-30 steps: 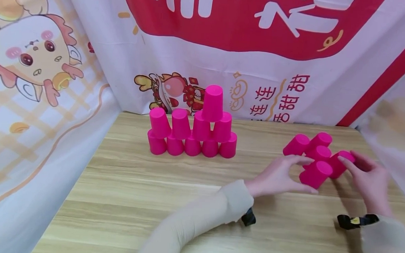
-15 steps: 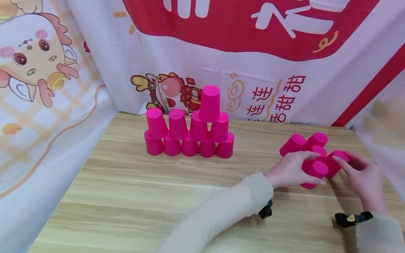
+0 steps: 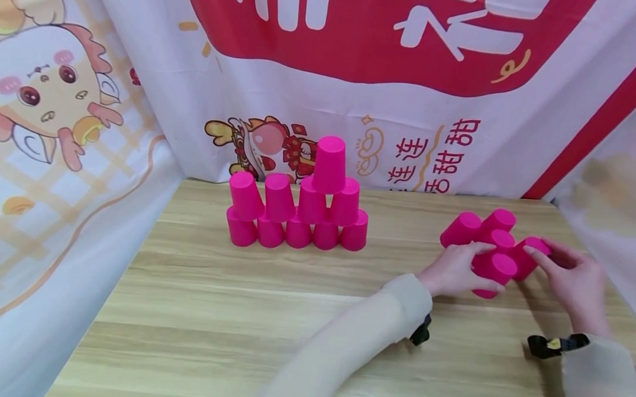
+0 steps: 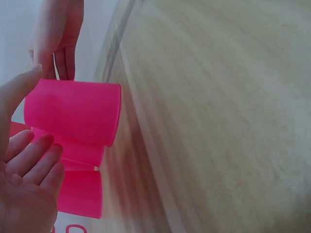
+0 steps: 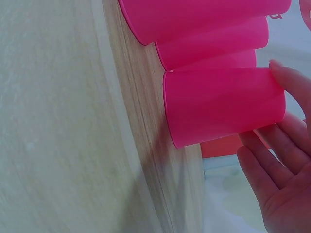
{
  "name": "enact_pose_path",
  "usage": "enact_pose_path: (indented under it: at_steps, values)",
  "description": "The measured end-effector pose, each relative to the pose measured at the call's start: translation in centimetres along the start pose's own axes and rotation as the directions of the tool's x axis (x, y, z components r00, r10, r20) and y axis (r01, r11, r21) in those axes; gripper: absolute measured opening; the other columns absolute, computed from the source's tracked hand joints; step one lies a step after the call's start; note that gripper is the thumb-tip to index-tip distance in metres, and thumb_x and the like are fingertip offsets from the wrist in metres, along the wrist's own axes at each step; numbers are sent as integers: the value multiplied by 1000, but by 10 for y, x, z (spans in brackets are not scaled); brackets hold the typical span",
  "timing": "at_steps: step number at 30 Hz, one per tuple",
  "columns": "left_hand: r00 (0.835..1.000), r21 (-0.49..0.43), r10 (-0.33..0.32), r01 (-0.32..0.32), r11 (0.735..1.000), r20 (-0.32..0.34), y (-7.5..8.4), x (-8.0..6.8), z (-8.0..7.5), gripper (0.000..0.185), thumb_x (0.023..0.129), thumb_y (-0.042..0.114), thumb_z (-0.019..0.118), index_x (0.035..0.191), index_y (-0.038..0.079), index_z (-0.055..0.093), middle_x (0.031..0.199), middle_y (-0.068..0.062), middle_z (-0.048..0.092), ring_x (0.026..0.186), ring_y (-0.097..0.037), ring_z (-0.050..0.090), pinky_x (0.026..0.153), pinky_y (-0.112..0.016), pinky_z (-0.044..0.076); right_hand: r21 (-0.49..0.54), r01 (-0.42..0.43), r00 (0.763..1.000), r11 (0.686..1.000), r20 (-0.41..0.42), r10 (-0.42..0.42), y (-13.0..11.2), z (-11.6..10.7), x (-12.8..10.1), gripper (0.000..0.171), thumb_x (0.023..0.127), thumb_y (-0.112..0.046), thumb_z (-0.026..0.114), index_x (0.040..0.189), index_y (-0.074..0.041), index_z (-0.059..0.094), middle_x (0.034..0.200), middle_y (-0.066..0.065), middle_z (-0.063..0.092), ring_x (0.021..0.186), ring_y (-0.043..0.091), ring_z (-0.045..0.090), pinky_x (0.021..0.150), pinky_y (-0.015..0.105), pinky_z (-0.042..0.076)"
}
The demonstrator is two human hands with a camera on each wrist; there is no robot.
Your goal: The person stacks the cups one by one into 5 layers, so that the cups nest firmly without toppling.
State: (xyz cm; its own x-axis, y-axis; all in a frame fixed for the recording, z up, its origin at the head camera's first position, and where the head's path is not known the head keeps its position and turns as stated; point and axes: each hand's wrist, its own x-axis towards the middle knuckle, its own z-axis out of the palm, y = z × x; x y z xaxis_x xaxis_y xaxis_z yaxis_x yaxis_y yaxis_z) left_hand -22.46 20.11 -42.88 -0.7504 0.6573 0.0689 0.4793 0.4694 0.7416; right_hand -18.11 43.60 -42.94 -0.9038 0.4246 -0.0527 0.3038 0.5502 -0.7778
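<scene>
- Five bright pink plastic cups lie clustered on the right side of the light wooden table (image 3: 270, 315), bases toward the camera.
- Left hand (image 3: 450, 272): fingers and thumb curl around the nearest pink cup (image 3: 493, 272) of the cluster; this grip is pinching the cup at its base end.
- Right hand (image 3: 575, 281): fingers extended, tips touching the rightmost pink cup (image 3: 528, 258); grip spread, not closed around it.
- Pink cup pyramid (image 3: 298, 206) stands upside-down near the table's back edge, well apart from the hands.
- Printed cartoon banner cloth (image 3: 355, 76) hangs behind and at both sides.
</scene>
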Motion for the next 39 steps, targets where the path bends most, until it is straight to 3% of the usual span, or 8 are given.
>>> enact_pose_path:
  at_steps: [5,14,18,24,30,39]
  values:
    - [1000,-27,4,-4,1000,17,-5,1,2,76,74,41,77,139,28,41,124,19,49,107,4,46,80,-10,41,2,0,1000,1000,-10,0,1,0,2,69,76,-59,65,137,-29,49,122,-1,50,105,17,40,60,14,46]
    - [1000,-56,-19,20,998,9,-2,1,7,74,75,39,77,139,31,40,124,22,47,114,7,39,85,-12,41,-4,16,1000,1000,-11,-16,-2,0,2,69,77,-58,65,137,-28,49,123,2,51,105,17,40,60,13,46]
    - [1000,-40,-1,2,999,23,-1,-1,10,72,73,42,78,136,31,45,119,23,50,104,8,46,81,-10,41,3,19,1000,1000,-3,-19,-2,0,1,69,77,-58,65,138,-30,49,123,1,50,105,17,40,60,15,47]
    - [997,34,54,-56,998,55,2,-5,19,69,71,47,79,132,31,49,114,25,50,100,11,45,80,-8,39,18,-3,1000,1000,5,3,0,0,0,69,76,-60,64,138,-33,47,126,1,49,105,16,41,60,15,47]
    - [996,43,36,-40,998,85,8,-10,24,61,74,43,77,128,30,51,107,24,51,92,10,45,75,-7,39,9,-10,1000,1000,9,10,0,0,-3,70,76,-61,63,138,-33,46,128,2,47,106,16,40,60,15,47]
    - [997,84,65,-68,994,43,10,-14,14,61,77,43,74,131,30,48,116,24,49,101,11,43,83,-8,36,6,-3,1000,1000,-5,3,-1,-2,-2,69,76,-59,65,137,-31,50,122,-2,52,104,14,41,60,14,46]
